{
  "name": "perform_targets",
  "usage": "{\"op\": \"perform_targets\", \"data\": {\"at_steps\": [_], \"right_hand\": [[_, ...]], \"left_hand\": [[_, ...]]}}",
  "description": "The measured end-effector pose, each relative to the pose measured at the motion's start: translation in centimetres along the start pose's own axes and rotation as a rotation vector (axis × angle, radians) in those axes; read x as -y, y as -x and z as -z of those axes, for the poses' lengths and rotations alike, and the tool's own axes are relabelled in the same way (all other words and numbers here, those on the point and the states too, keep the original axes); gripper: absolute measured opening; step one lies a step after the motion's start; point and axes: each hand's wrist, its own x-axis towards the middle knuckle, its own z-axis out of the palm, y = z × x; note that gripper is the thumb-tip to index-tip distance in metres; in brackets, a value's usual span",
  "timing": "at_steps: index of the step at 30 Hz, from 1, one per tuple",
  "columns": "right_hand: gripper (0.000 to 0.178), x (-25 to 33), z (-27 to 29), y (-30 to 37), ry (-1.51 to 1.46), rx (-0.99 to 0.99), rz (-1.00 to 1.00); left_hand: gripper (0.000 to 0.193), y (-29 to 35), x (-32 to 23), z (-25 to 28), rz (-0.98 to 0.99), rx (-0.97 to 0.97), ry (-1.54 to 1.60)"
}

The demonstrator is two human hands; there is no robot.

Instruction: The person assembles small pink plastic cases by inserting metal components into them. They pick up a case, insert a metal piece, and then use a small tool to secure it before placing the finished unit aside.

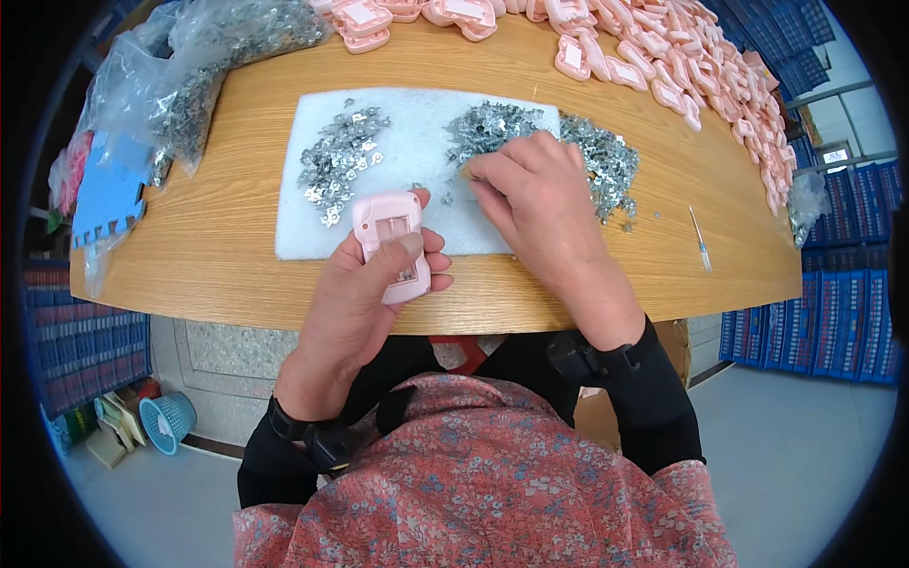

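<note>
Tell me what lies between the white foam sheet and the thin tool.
In the head view, a pile of small metal pieces, then mostly bare wooden tabletop.

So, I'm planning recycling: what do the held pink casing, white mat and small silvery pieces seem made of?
Held pink casing: probably plastic, smooth with a soft sheen; rounded, moulded edges. White mat: perhaps foam, matte, with a mottled surface. Small silvery pieces: likely thin metal, shiny, from their bright glints.

Blue crates (822, 317) flank a wooden table (248, 161) above pale grey floor (781, 440).
</note>
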Motion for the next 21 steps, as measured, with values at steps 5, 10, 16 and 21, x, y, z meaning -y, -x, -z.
{"op": "perform_targets", "data": {"at_steps": [5,10,16,21], "right_hand": [[0.008,-0.1,-0.8,-2.2,0.075,0.116,0.127],[0.005,0.3,-0.2,-2.0,-0.147,0.118,-0.041],[0.006,0.0,-0.9,-2.0,0.069,0.098,0.099],[0.005,0.4,-0.4,-2.6,-0.055,0.14,0.056]], "left_hand": [[0.042,0.0,0.0,0.1,-0.004,0.019,0.006],[0.044,0.1,-0.3,-0.1,-0.018,-0.004,0.008],[0.046,-0.2,-0.3,-0.4,-0.024,-0.019,0.008],[0.045,0.0,-0.6,-0.6,-0.031,-0.011,-0.02]]}}
